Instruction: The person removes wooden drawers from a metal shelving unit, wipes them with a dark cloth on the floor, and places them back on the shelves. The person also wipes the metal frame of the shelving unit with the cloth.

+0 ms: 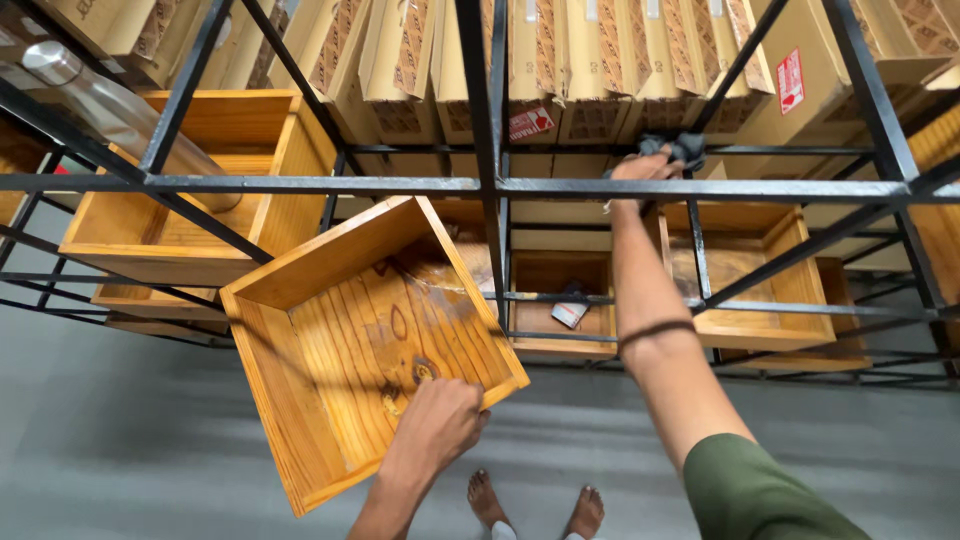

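A person's left hand [435, 425] is gripping the near rim of a tilted open honey-coloured wooden box [365, 340] while the right hand [645, 168], farther off, is clutching a grey cloth [675, 148] at the black metal rack's [480, 185] crossbar.

grey concrete floor [150, 450] below, a black metal rack [490, 185] rising ahead, cardboard boxes [590, 70] packed on top, wooden crates [190, 200] on lower shelves.

R fingers [655, 165] hidden by grey cloth [678, 148]; small packet [571, 312] (lower tray) too blurry to ID.
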